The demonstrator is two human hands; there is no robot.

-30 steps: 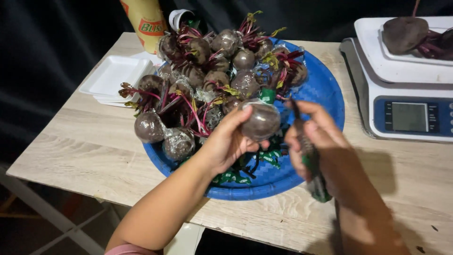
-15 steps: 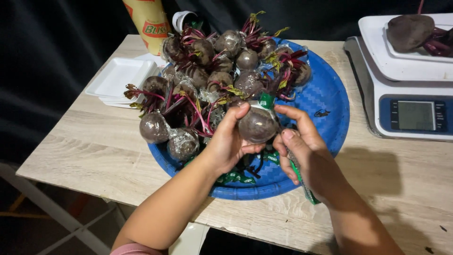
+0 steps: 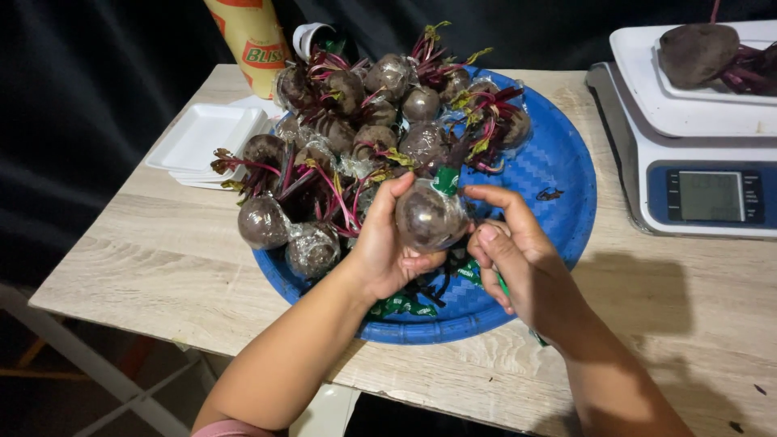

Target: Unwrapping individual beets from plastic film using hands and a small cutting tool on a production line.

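The beet (image 3: pixel 427 217), round and dark and wrapped in shiny clear film, is in the left hand (image 3: pixel 387 247), above the front part of the blue tray (image 3: pixel 558 162). The fingers (image 3: pixel 417 263) of this hand are curled under and around it, and the thumb lies on its left side. A small green tape piece (image 3: pixel 446 180) sits on the top of the beet. The right hand (image 3: pixel 518 259) is just beside the beet on its right; its index finger reaches to the green tape and the other fingers are bent, with something green partly hidden under the palm, so I cannot tell what they grip.

At the back left of the surface (image 3: pixel 146 243) stands a yellow roll (image 3: pixel 252 40) with a red label band. White foam trays (image 3: pixel 198 142), flat and square, lie beside the blue tray. The blue tray is round plastic with a woven pattern and carries many wrapped beets (image 3: pixel 356 121) with red stems. On the right is a white scale (image 3: pixel 696 154) with a blue front and a grey screen; an unwrapped beet (image 3: pixel 698 53) lies on it.

Compared with half a second ago, the right hand is closer to the beet's top.
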